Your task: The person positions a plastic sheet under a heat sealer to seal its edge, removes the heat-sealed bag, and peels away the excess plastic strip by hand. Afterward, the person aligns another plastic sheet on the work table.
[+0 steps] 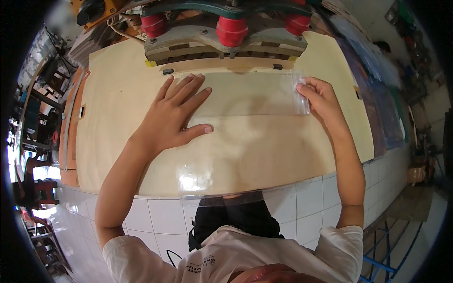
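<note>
A clear plastic sheet or bag (250, 94) lies flat on the cream-coloured work surface (113, 104), just in front of the machine. My left hand (177, 111) rests on its left end, palm down with the fingers spread. At the other end, my right hand (317, 96) pinches the clear right edge between thumb and fingers. Two small dark blocks, one left (168, 71) and one right (277, 66), sit along the far side of the plastic.
A heavy press-like machine (226, 47) with red cylindrical parts spans the far edge. Clear plastic (222, 200) overhangs the near edge. Bluish plastic sheets (387, 113) lie to the right. An orange-brown board edge (71, 137) shows at left, and a person's leg stands beyond it.
</note>
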`<state>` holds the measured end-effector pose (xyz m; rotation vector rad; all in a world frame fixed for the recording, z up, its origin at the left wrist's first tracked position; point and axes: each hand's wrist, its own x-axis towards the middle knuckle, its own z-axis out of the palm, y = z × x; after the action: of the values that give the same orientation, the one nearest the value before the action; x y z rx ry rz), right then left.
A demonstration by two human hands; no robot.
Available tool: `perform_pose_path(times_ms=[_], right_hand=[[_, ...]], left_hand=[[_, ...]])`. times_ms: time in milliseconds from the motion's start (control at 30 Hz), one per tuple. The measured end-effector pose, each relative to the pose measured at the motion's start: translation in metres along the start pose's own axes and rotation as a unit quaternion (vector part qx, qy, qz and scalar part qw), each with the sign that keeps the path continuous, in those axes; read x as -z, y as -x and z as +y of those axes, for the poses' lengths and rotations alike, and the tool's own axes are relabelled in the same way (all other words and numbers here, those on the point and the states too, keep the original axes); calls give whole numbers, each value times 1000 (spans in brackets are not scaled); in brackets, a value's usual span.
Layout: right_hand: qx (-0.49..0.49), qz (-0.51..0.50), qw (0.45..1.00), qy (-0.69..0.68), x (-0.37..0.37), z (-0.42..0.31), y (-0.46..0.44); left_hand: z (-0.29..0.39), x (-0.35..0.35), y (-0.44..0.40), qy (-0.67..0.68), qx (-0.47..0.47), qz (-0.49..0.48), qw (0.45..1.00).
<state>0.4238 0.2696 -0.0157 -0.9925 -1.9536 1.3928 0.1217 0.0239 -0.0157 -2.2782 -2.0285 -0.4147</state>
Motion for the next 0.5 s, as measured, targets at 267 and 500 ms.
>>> perform_pose_path(times_ms=[267, 500], right_hand=[[-25, -80, 996, -28, 16, -6, 0], [-91, -119, 988, -36, 17, -15, 1]], left_hand=[[1, 1, 2, -3, -4, 6, 1000], [0, -1, 2, -14, -5, 8, 1000]])
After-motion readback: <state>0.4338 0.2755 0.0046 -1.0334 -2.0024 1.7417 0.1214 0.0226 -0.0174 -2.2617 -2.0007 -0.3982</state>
